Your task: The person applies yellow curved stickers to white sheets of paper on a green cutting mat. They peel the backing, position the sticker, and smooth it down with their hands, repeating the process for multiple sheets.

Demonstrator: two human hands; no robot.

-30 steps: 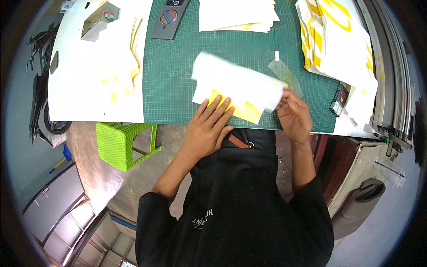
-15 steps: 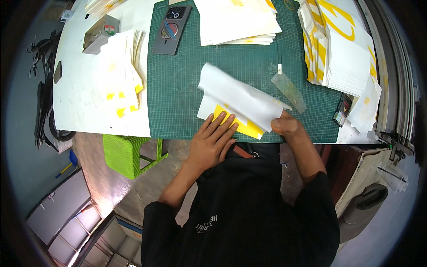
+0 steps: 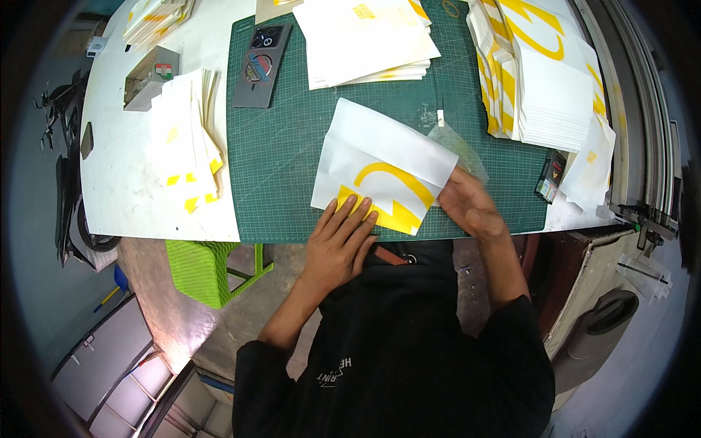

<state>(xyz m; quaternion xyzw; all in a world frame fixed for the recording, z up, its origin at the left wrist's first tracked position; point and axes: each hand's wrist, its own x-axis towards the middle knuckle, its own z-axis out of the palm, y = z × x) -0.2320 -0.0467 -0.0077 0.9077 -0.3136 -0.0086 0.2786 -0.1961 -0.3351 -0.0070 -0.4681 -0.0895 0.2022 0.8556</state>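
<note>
A white paper sheet (image 3: 387,135) with a yellow curved print lies slanted on the green cutting mat (image 3: 285,157). My left hand (image 3: 337,237) rests flat on its lower left part, fingers stretched over the yellow area. At the sheet's right edge is my right hand (image 3: 473,206), palm partly turned up and thumb apart, its fingertips partly hidden at the paper. Beyond that edge a translucent flat scraper-like piece (image 3: 467,150) lies on the mat, partly covered by the sheet.
More printed white papers are stacked at the top (image 3: 365,44), right (image 3: 551,106) and left (image 3: 179,120). A phone (image 3: 261,67) lies on the mat, a small black pack (image 3: 551,175) near its right edge. An open grey box (image 3: 150,77) stands left, a green stool (image 3: 201,270) below.
The sheet's upper part, folded over toward me before, now lies opened out and shows more yellow print. My right hand has loosened and turned at the edge; my left stays pressed down.
</note>
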